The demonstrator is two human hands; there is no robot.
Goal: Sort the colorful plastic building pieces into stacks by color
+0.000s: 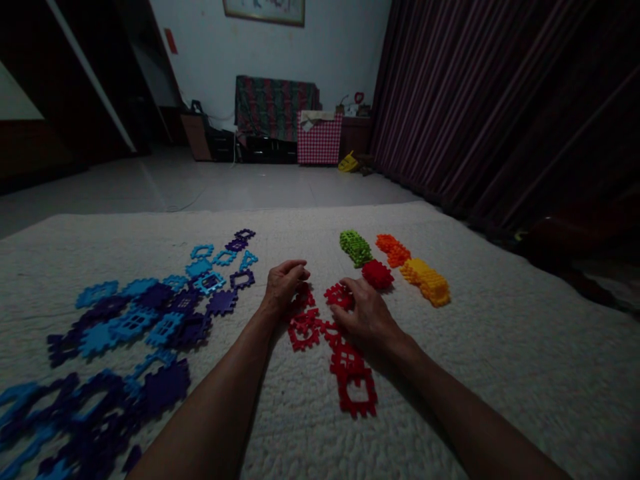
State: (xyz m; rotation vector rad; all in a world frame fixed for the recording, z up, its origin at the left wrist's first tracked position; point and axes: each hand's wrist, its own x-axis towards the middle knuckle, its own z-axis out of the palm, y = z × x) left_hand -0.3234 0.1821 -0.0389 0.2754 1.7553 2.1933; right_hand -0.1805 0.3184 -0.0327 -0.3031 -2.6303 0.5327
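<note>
Flat red interlocking tiles with toothed edges lie between my hands on the pale quilted mat. My right hand (pixel 369 312) has its thumb and fingers closed round the edges of a red tile (pixel 336 294). My left hand (pixel 286 288) is curled, its fingertips bent together just above another red tile (pixel 304 299); what they hold, if anything, is hidden. Below it lies a red frame tile (pixel 304 341). Nearer me are a red window tile (pixel 347 359) and an open square red tile (pixel 341 398). A red stack (pixel 377 275) stands just beyond my right hand.
Blue tiles (pixel 135 323) and purple tiles (pixel 165 387) are spread over the left of the mat (pixel 425 427). Green (pixel 355 248), orange (pixel 393 250) and yellow (pixel 427 282) stacks stand at the right. Tiled floor, furniture and a dark curtain (pixel 450 100) lie beyond.
</note>
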